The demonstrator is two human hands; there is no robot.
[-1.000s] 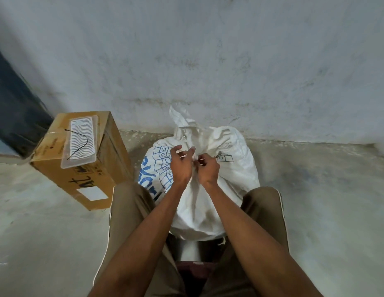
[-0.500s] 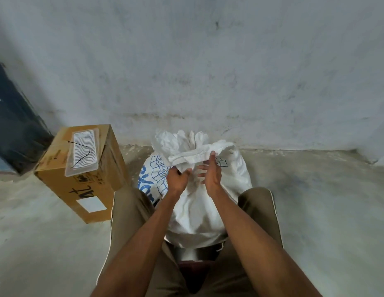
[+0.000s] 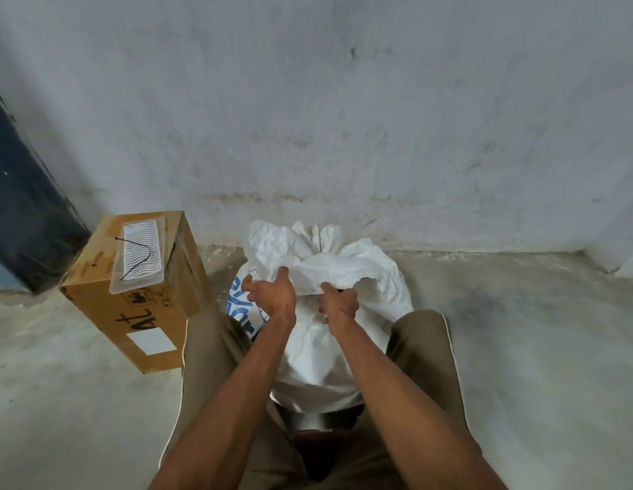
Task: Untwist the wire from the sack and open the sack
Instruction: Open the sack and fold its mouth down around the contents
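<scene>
The sack (image 3: 318, 348) stands between my knees, and its gathered neck lies directly ahead of both my hands, a twisted roll of white cloth running crosswise, left to right, from my left thumb toward my right one. My left hand (image 3: 272, 295) has its thumb hooked up onto the near end of that roll while the other fingers spread loosely out to the left side, not closed on anything I can make out. My right hand (image 3: 340, 304) is curled, its thumb and forefinger pinched at the underside of the roll. Something small and dark shows just beyond that pinch; it may be the wire (image 3: 340, 289), though it is too tiny here for me to be sure. By my reckoning the right hand is the nearer one to the tie, so it should do the untwisting while the left steadies the neck.

Beyond my grip the loose ears of the sack mouth flop toward the wall (image 3: 343, 118). Well off to the left of my left hand sits a cardboard box (image 3: 138, 313) on the floor (image 3: 520, 330), with a flat clear packet (image 3: 140, 256) and a bent dark wire piece on top. Nothing stands between my hands and the neck.
</scene>
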